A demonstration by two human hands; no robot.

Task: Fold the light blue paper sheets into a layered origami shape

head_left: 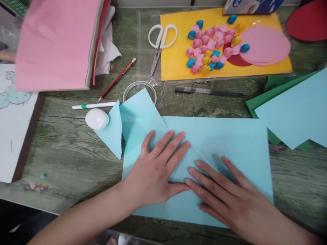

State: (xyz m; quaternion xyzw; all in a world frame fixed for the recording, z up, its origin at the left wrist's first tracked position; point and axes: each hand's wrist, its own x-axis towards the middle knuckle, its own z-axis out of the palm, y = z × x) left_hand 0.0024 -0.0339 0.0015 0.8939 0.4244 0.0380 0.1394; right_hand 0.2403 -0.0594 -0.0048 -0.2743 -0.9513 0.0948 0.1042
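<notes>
A light blue sheet of paper (237,143) lies on the table, its upper left corner turned up and creased, with a folded flap (141,107) standing out. Flat on the left half of the sheet rests my left hand (158,170), fingers spread. My right hand (224,194) lies palm down to the right of it, fingers extended along a faint diagonal crease. The thumb of my left hand is close to the right fingertips. Left of the sheet, a smaller blue paper piece (111,131) sits partly under a white egg-shaped object (97,119).
Behind the sheet are a tape roll (125,93), white pen (98,105), red pencil (117,79), black pen (212,92) and scissors (158,51). Small coloured pieces (205,40) cover a yellow sheet (173,68). Pink papers (56,44) stand left; blue paper (298,109) lies right.
</notes>
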